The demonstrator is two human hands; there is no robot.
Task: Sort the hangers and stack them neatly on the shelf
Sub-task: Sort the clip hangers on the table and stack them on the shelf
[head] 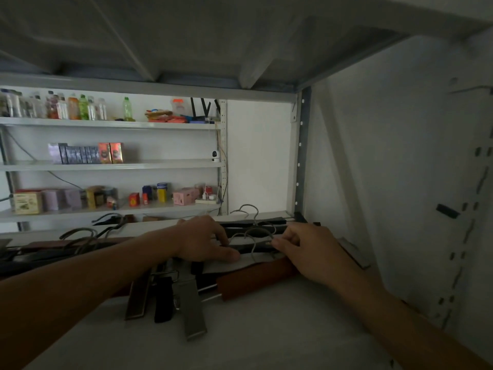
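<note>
A: On the left of the shelf (266, 329), why that dark heap?

B: Those dark hangers (53, 252) lie flat with hooks tangled upward, apparently one sorted group. Further right, the left hand (205, 241) reaches forward palm down, fingers bent over the black hangers (250, 228), thumb resting on the shelf; its grip seems to steady them.

A: And the clip hangers (186, 297)?

B: They lie below that wrist, beside the brown wooden hanger (253, 279).

A: The right hand (306, 249)?

B: Its grip pinches a wire hook (253, 236), probably untangling or aligning it; the forearm angles in from the lower right.
</note>
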